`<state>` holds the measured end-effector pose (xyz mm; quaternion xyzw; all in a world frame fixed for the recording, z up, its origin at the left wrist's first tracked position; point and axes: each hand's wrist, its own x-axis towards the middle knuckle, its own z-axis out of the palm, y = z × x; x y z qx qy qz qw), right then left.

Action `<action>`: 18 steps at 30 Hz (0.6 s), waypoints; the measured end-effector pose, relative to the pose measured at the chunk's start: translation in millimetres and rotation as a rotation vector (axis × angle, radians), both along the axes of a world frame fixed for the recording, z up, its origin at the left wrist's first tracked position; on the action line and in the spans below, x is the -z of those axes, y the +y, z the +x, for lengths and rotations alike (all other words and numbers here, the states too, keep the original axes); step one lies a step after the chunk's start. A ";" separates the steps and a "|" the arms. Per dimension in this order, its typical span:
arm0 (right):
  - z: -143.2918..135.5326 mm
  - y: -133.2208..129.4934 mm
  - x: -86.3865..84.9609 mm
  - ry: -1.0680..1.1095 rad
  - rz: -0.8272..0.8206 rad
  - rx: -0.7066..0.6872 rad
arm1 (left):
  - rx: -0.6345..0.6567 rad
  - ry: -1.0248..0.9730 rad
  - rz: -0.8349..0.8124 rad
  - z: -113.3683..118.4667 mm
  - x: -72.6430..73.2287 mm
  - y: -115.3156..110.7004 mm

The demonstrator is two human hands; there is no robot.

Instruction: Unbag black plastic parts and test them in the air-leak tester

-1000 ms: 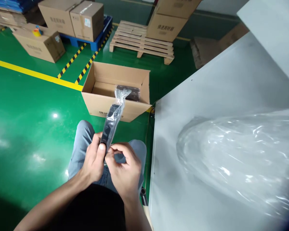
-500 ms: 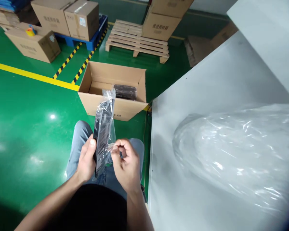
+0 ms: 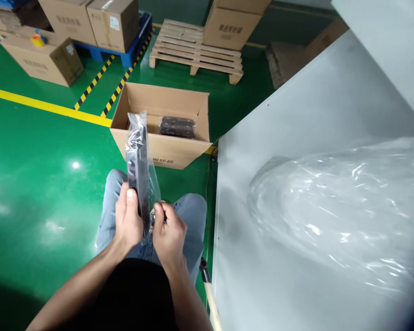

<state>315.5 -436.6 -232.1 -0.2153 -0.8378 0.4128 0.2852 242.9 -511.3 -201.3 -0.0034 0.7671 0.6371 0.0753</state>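
Shift since half a second ago: the dark wrapped part point(image 3: 137, 170) stands straighter, its top swung leftward in front of the open carton point(image 3: 182, 151); the right hand has come in closer.
Left grip: this hand point(image 3: 129, 225) is clamped around the lower half of the part, thumb on the near face.
Right grip: this hand point(image 3: 169, 232) has its fingertips together on a gathered bit of clear bag point(image 3: 153, 181), just beside the part.
Part's place: held on the near side of the open carton, its bagged top overlapping the carton's left half in view.
Handling: best, I judge, to keep the left firm on the solid core and draw the film steadily with the right; a sideways jerk could tear it or twist the part loose.
Carton's contents: a dark stack point(image 3: 177, 127), inside the open carton toward its right.
Carton print: Chinese characters on the near wall, apparently 周转箱.
Wooden pallet point(image 3: 189, 55): beyond the open carton, bearing a printed carton point(image 3: 224, 31); its line seems to end 周转箱, the start unsure.
White label point(image 3: 114, 23): on a carton beyond and left of the open carton, too small to read.
Worktop point(image 3: 241, 257): right of the open carton, bearing clear film point(image 3: 348, 197); no writing made out.
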 end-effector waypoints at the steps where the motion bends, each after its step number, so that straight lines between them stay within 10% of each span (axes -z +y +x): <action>1: 0.5 3.9 0.4 -0.002 0.008 -0.005 | 0.000 -0.011 -0.002 -2.2 -2.3 0.1; 18: 19.6 4.3 7.5 -0.014 -0.404 -0.156 | -0.200 0.071 -0.053 -25.6 2.3 2.0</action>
